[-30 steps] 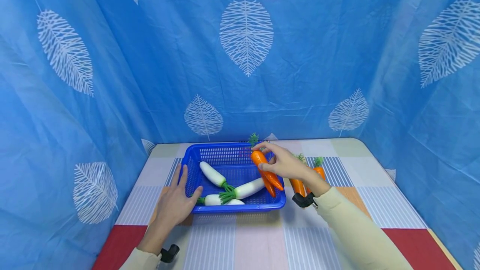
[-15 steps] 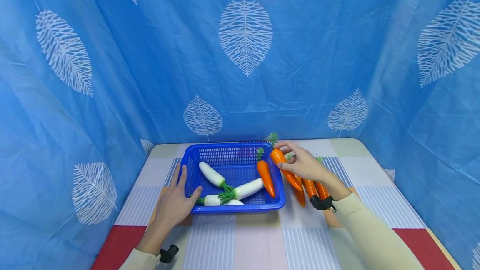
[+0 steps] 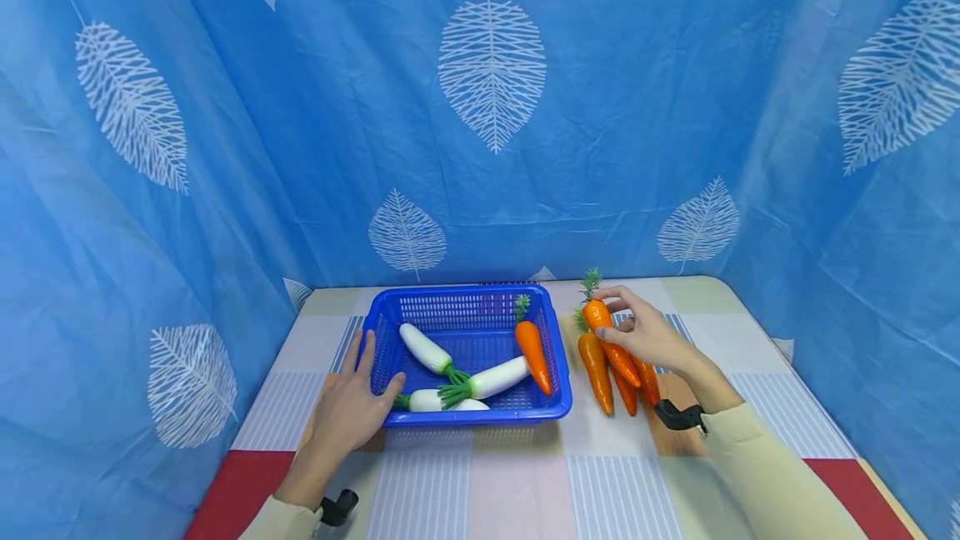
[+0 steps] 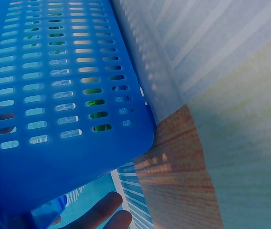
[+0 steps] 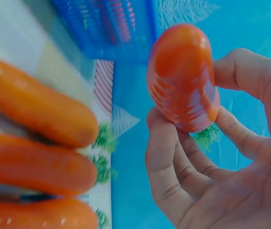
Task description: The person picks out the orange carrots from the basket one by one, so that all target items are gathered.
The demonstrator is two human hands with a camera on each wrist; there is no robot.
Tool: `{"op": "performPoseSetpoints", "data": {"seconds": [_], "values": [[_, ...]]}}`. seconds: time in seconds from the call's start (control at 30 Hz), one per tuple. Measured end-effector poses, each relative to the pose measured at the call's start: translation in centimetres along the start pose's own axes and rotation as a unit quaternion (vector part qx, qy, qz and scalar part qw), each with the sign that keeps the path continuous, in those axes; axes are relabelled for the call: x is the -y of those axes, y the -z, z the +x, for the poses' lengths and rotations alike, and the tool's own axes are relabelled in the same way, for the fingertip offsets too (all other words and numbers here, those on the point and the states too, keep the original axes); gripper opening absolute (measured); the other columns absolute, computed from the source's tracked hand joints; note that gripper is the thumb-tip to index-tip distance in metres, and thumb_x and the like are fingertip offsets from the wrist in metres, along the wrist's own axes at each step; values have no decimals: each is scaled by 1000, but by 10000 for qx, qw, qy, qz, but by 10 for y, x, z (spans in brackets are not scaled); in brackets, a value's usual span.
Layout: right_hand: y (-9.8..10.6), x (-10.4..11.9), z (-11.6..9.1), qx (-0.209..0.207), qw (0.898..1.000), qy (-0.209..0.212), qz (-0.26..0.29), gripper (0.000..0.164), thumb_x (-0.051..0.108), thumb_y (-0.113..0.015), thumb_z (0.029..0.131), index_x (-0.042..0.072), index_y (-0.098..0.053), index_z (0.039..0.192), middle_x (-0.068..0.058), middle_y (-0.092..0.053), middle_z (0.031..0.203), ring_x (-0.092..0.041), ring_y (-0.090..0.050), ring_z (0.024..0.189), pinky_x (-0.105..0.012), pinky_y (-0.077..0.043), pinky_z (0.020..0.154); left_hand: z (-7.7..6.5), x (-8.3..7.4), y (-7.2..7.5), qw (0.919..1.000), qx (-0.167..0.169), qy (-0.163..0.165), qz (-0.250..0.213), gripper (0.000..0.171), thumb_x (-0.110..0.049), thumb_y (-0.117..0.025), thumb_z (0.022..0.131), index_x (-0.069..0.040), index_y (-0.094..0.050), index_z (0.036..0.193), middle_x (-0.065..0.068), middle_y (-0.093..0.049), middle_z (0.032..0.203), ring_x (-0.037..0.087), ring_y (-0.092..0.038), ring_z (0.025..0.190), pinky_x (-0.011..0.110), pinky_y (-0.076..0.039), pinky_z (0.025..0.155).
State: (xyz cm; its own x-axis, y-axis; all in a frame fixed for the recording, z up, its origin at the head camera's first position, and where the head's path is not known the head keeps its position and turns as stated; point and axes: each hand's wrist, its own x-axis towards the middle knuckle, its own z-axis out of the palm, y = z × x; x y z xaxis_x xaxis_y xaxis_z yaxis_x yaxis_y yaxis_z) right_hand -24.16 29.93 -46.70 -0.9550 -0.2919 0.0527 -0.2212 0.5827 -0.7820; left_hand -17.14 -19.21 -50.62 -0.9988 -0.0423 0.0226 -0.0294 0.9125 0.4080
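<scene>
A blue curtain [image 3: 600,107] printed with white skeleton leaves hangs round the back and sides of the table, whose patchwork tablecloth [image 3: 517,490] mixes pale, striped, orange and red squares. On the cloth sits a blue plastic basket [image 3: 480,417] with slotted walls. A person in cream sleeves [image 3: 757,461] reaches in from the near side, a black device [image 3: 681,417] on each wrist. The left hand [image 3: 348,407] is spread at the basket's left end, fingers straight and reaching to the rim, thumb over the near corner; how hard it presses, I cannot tell. The right hand [image 3: 648,336] pinches a single carrot [image 3: 611,340] between thumb and fingers near its thick end — green top pointing to the back, narrow tip slanting toward the person and to the right. That carrot is held over the cloth, to the right of the basket, above a cluster of three loose carrots [image 3: 596,369] lying side by side. Inside the basket are three white radishes [image 3: 425,348] with green leaves: one toward the back left, one across the middle right, one along the near wall, partly covered by the middle one's leaves. One more orange carrot [image 3: 532,357] lies at the basket's right end, overlapping the middle radish's tip.
</scene>
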Motion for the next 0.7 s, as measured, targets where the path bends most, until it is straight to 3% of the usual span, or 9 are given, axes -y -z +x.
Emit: {"op": "performPoseSetpoints", "data": {"seconds": [0.27,0.7], "values": [[13,-23,-14,-130,9997,-177,117,64,20,-77,114,10,-48,170,-39,-57,160,-27,-78,99,-37,-68,79,0,0,1,10000,11,0,3,102,-53,-65,114,-7,-10,188,24,-4,197,64,-54,159,75,-60,117],[31,-57,-33,-463,9964,-631,-311,67,22,-75,115,6,-45,172,-42,-55,162,-45,-77,117,-49,-71,87,2,3,-1,9999,-76,-97,-25,101,-55,-64,115,-6,-13,187,25,-7,197,64,-53,160,76,-59,118]]}}
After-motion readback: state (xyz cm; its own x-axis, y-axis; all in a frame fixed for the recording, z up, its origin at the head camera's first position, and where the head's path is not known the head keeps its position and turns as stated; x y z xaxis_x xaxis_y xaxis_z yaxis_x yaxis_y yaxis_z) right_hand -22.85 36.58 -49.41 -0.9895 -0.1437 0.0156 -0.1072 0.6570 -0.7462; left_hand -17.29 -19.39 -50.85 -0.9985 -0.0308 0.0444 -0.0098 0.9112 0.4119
